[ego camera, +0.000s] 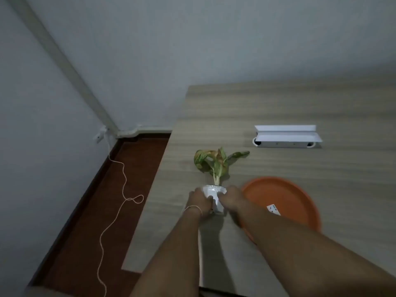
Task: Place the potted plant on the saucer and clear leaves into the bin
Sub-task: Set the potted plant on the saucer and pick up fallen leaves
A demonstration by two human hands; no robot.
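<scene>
A small white pot (214, 192) with a green and yellow-brown leafy plant (214, 160) stands on the wooden table (278, 103), near its left edge. My left hand (198, 203) grips the pot's left side and my right hand (232, 200) grips its right side. Just to the right lies a round orange saucer (285, 196) with a white label sticker (273, 209) inside; my right forearm covers its near-left part. No bin and no loose leaves are in view.
A white power strip box (287, 137) lies on the table further back right. Left of the table is red-brown floor (85, 211) with a thin white cable (120, 202) running to a wall socket (99, 135). Grey walls stand behind.
</scene>
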